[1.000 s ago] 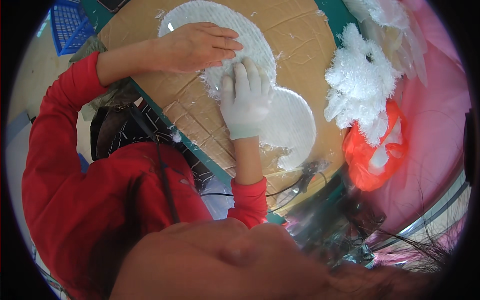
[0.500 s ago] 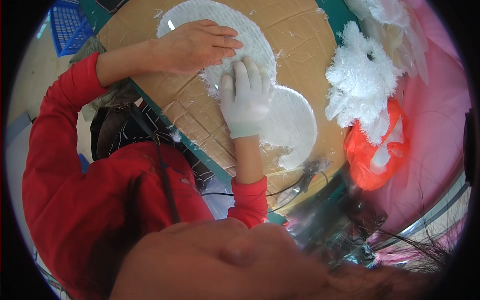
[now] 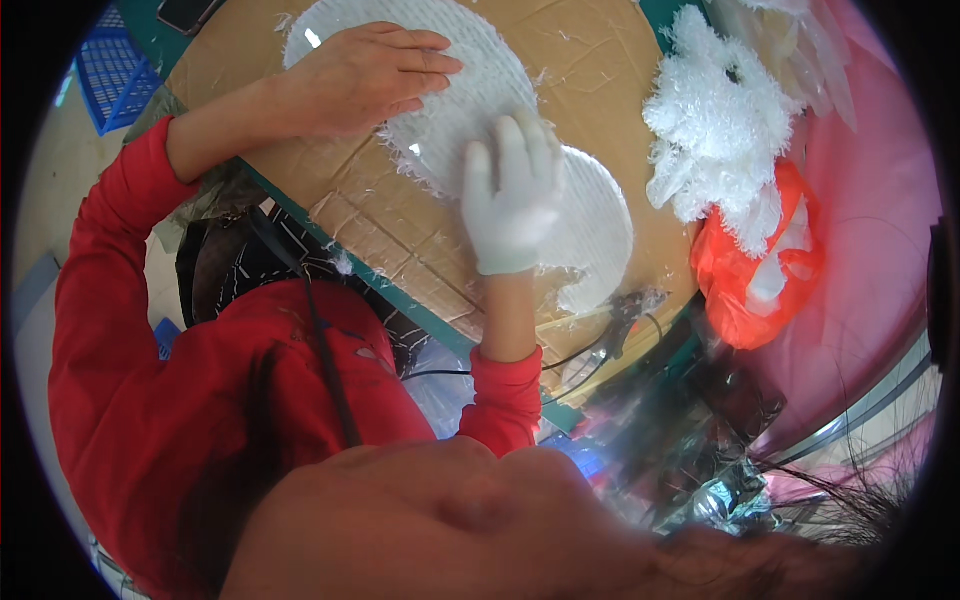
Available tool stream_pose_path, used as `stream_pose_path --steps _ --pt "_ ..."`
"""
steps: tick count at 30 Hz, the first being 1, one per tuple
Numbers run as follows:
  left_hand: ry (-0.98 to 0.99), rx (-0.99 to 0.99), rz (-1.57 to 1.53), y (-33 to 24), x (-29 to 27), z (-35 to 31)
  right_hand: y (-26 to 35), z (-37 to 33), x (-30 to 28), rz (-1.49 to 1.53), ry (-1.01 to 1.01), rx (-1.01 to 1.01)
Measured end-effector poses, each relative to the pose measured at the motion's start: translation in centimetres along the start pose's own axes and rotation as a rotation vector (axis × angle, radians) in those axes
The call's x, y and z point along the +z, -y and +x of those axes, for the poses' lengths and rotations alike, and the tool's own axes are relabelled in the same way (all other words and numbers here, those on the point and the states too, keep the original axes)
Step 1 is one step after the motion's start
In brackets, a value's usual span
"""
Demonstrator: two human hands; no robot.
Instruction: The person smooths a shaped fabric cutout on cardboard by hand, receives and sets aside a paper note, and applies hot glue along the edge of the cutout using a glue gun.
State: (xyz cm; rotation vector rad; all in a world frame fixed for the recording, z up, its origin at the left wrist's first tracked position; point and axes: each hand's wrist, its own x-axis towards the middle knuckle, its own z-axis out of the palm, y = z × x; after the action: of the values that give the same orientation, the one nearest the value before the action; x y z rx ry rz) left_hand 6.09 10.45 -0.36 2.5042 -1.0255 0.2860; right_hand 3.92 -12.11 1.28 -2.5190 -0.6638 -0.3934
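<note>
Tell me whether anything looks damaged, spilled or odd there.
Slightly: the cardboard is creased, with stray fluff by its near edge. The white piece looks frayed along its lower left, unlike its neater right-hand curve. Oddly, the right hand is gloved, the left hand bare.

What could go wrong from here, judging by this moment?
The white fuzzy piece might slide or crease on the cardboard if the bare left hand and gloved right hand, both laid on it, push unevenly. Loose strands along its ragged edge may come off. The black cable passing by the right sleeve could snag if that arm moves.
</note>
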Motion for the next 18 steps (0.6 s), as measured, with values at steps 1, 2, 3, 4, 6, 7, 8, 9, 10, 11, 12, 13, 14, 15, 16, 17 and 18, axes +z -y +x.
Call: stream_pose_path --steps 1,2,3,4,6,7,8,9,10,11,12,13,14,15,16,17,18 --pt "0.008 0.002 0.012 0.0 0.0 -0.1 -0.7 -0.3 -0.5 -0.004 0.001 0.005" --pt "0.008 0.009 0.004 0.0 0.1 -0.1 -1.6 -0.9 -1.1 -0.064 -0.026 0.029" --pt "0.006 -0.001 0.011 0.0 0.2 -0.1 -2.4 -1.4 -1.9 -0.125 -0.053 0.052" --pt "0.007 -0.014 0.021 0.0 0.3 -0.2 -3.1 -1.9 -2.7 -0.159 -0.051 0.07" --pt "0.017 -0.006 0.033 0.0 0.3 -0.3 -4.3 -3.6 -3.5 -0.172 -0.069 0.115" --pt "0.026 0.001 0.05 0.1 0.2 -0.3 -4.5 -4.3 -3.8 -0.184 -0.088 0.158" --pt "0.027 0.004 0.048 0.1 0.2 -0.3 -4.5 -4.8 -4.1 -0.181 -0.07 0.17" --pt "0.031 -0.007 0.034 0.1 0.2 -0.3 -4.4 -5.1 -4.1 -0.182 -0.072 0.174" --pt "0.034 -0.016 0.018 0.1 0.0 -0.2 -4.1 -5.5 -4.1 -0.159 -0.045 0.169" --pt "0.036 -0.01 0.017 0.0 -0.3 0.0 -3.9 -5.7 -4.1 -0.136 -0.019 0.165" --pt "0.066 -0.026 0.01 -0.2 -0.8 0.4 -3.7 -5.8 -4.0 -0.138 -0.023 0.17" --pt "0.097 -0.044 0.005 -0.4 -1.2 0.5 -3.4 -5.7 -3.9 -0.157 -0.03 0.161" --pt "0.098 -0.04 0.006 -0.5 -1.2 0.6 -3.3 -5.7 -3.7 -0.176 -0.037 0.153" --pt "0.093 -0.028 0.007 -0.4 -1.1 0.6 -3.3 -5.7 -3.6 -0.176 -0.041 0.156" --pt "0.087 -0.019 0.008 -0.4 -1.1 0.5 -3.4 -5.6 -3.4 -0.17 -0.041 0.134" --pt "0.088 -0.016 0.011 -0.3 -1.1 0.5 -3.5 -5.6 -3.2 -0.165 -0.041 0.112" --pt "0.094 -0.015 0.016 -0.3 -1.1 0.5 -3.4 -5.5 -3.1 -0.164 -0.045 0.113"
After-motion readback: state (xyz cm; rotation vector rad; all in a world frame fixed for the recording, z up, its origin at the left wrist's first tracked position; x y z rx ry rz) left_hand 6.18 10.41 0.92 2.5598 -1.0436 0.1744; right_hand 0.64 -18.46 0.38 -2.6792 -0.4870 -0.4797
